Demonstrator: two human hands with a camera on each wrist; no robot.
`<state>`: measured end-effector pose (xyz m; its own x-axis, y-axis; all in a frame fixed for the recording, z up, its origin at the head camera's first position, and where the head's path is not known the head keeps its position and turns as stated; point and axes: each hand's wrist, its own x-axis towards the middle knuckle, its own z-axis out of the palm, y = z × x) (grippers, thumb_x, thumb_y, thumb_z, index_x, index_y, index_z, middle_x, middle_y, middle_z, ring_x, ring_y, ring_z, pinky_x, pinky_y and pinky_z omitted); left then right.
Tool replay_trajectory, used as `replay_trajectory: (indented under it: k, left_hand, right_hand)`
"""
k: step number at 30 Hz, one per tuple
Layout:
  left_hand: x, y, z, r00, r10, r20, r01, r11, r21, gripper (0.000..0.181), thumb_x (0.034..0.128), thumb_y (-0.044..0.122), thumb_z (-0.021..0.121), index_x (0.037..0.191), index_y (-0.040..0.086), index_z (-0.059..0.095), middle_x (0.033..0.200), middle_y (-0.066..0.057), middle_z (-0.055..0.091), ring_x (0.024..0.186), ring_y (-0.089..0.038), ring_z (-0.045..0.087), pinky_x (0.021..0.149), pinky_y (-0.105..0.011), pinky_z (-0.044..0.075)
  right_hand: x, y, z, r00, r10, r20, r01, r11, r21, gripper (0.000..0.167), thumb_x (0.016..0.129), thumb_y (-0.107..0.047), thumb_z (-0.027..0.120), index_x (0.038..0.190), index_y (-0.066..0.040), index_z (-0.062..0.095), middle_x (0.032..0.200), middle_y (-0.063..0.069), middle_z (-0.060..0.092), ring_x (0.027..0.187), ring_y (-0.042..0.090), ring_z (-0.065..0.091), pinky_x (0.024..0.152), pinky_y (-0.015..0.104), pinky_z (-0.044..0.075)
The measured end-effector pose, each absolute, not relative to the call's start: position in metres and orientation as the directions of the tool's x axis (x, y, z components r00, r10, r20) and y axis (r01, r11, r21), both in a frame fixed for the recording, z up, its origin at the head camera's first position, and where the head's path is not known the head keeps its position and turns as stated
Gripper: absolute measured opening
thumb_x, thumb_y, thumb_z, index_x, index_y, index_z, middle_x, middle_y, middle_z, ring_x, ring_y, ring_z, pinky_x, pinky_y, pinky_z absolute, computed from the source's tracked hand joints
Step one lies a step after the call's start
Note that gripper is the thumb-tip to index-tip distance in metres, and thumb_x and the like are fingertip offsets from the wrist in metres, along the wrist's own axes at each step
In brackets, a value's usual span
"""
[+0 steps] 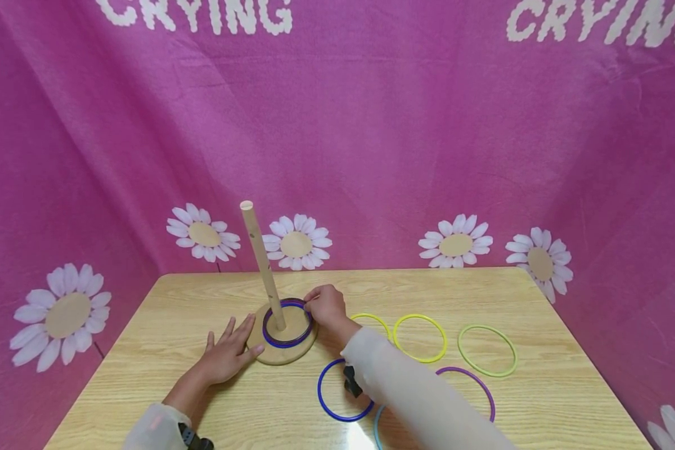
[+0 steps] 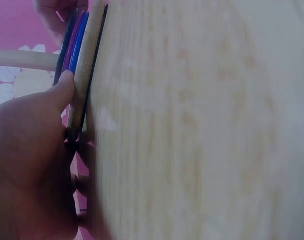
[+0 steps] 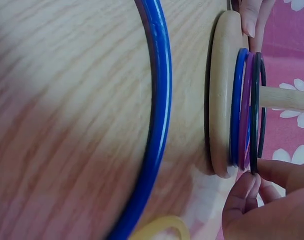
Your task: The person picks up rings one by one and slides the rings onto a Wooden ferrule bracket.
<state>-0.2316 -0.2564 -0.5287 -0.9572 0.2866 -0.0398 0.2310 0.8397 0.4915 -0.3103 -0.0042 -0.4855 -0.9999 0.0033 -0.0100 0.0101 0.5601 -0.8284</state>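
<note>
The peg point(image 1: 262, 259) and base point(image 1: 281, 358) are tan; the stacked rings point(image 3: 255, 115) blue, purple and black; the loose rings point(image 1: 427, 360) yellow, lime, purple, blue and light blue; the tabletop point(image 1: 545, 406) pale, grained; the cloth point(image 1: 360, 144) magenta with white, tan-centred daisies point(image 1: 296, 245) and white letters point(image 1: 215, 17); the sleeves point(image 1: 410, 390) off-white.

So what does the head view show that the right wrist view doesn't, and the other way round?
Only the head view shows the pole's tip, the light green ring, the light blue ring, the loose purple ring and white lettering on the backdrop.

Only the right wrist view shows the stack edge-on: bottom blue ring nearest the base, then stacked purple ring, then dark ring.

Both show the base, the pole, the left hand beside it, the right hand at the stack, the loose blue ring and a yellow ring.
</note>
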Motion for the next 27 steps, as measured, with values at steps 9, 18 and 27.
replay_trajectory:
  k: [9, 18, 27]
  left_hand:
    - [-0.226, -0.251, -0.510, -0.953, 0.278, -0.119, 0.190, 0.856, 0.481, 0.084, 0.1063, 0.054, 0.048, 0.166, 0.006, 0.013, 0.171, -0.018, 0.016, 0.156, -0.048, -0.001, 0.111, -0.079, -0.013]
    - [-0.225, -0.250, -0.508, -0.954, 0.272, -0.129, 0.183, 0.863, 0.471, 0.085, 0.1060, 0.056, 0.047, 0.166, 0.007, 0.012, 0.171, -0.017, 0.016, 0.157, -0.047, -0.002, 0.112, -0.079, -0.012]
    - [-0.225, -0.250, -0.508, -0.953, 0.271, -0.135, 0.179, 0.864, 0.470, 0.084, 0.1064, 0.055, 0.047, 0.166, 0.008, 0.011, 0.171, -0.016, 0.015, 0.157, -0.046, -0.002, 0.112, -0.078, -0.012]
  right_hand:
    - [-0.307, -0.004, -0.491, -1.000, -0.003, -0.002, 0.000, 0.506, -0.863, 0.009, 0.080, 0.002, 0.079, 0.082, -0.006, 0.079, 0.073, 0.002, 0.072, 0.067, 0.010, 0.059, 0.059, 0.021, 0.049]
    - [-0.306, -0.003, -0.494, -1.000, -0.016, 0.024, -0.029, 0.495, -0.868, 0.009, 0.078, 0.003, 0.081, 0.080, -0.005, 0.077, 0.071, 0.001, 0.070, 0.068, 0.010, 0.058, 0.061, 0.021, 0.049]
    - [-0.304, -0.001, -0.493, -0.999, -0.041, 0.015, -0.032, 0.470, -0.882, 0.009, 0.079, 0.001, 0.082, 0.080, -0.005, 0.076, 0.071, 0.000, 0.068, 0.069, 0.010, 0.057, 0.062, 0.021, 0.048]
